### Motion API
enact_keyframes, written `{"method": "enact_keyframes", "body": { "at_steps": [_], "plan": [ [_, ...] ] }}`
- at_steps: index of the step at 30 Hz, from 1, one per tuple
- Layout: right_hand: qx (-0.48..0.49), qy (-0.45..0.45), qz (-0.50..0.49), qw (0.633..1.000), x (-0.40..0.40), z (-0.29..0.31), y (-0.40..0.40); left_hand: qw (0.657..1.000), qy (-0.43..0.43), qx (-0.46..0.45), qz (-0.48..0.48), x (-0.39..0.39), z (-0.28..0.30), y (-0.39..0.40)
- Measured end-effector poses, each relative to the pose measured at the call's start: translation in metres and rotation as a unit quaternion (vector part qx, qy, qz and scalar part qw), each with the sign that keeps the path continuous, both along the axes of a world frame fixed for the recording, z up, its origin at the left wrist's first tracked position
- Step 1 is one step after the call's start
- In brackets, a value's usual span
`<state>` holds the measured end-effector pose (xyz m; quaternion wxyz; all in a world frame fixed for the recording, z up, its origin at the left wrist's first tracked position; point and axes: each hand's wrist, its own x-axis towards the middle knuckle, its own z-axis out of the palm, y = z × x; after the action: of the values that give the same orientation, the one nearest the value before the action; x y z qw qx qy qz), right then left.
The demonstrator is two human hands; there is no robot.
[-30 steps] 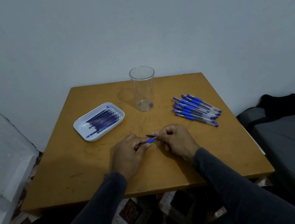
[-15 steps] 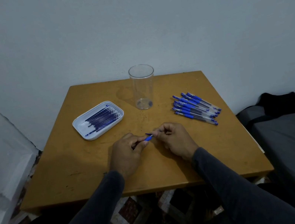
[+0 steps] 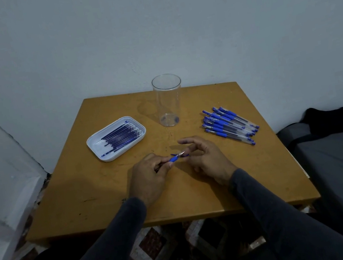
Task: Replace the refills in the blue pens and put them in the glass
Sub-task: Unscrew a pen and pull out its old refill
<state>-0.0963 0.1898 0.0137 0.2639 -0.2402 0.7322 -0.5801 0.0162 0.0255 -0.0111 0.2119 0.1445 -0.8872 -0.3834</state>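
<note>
The blue pen point(image 3: 172, 159) sits in your left hand point(image 3: 149, 179), over the middle of the table point(image 3: 85, 189) and a little toward the near edge. Your left fingers curl round its barrel, so only the blue grip and the metal tip poke out, pointing to the right. Your right hand point(image 3: 204, 158) is just beside that tip, fingers loosely spread; whether it touches the small dark blue piece point(image 3: 185, 155) lying at the tip, you cannot tell from here.

The glass point(image 3: 169, 100) stands upright near the far edge, about midway along it, with a bit of blue showing at its bottom that is too small to identify. The white tray point(image 3: 93, 143) lies toward the far left corner, holding a row of dark blue refills point(image 3: 121, 136) laid side by side. The pile of blue pens point(image 3: 228, 124) lies toward the far right corner, slanted, well apart from the glass. Your dark sleeves point(image 3: 282, 213) reach in over the near edge. A grey wall point(image 3: 149, 31) rises behind the table, and a dark cushion point(image 3: 342, 169) lies to its right.
</note>
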Motion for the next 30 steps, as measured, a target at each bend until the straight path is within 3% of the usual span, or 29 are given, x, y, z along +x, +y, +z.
{"method": "enact_keyframes", "body": {
  "at_steps": [6, 17, 22, 26, 30],
  "plan": [
    [0.047, 0.052, -0.030, 0.997, 0.003, -0.003, -0.008, 1.000, -0.002, -0.005, -0.003, 0.000, 0.000, 0.000],
    [-0.009, 0.002, -0.038, 0.999, 0.004, 0.001, -0.004, 1.000, 0.005, -0.001, -0.002, -0.001, -0.001, -0.001],
    [0.056, 0.026, -0.062, 0.996, 0.006, 0.002, -0.011, 1.000, 0.006, 0.000, -0.006, 0.000, -0.001, -0.001],
    [0.020, -0.001, -0.078, 0.997, 0.006, 0.004, -0.010, 1.000, 0.004, 0.000, 0.008, 0.000, 0.000, -0.001],
    [0.095, 0.118, -0.073, 0.986, 0.006, 0.007, -0.009, 0.999, 0.029, 0.014, 0.037, 0.000, 0.002, -0.001]
  ]
}}
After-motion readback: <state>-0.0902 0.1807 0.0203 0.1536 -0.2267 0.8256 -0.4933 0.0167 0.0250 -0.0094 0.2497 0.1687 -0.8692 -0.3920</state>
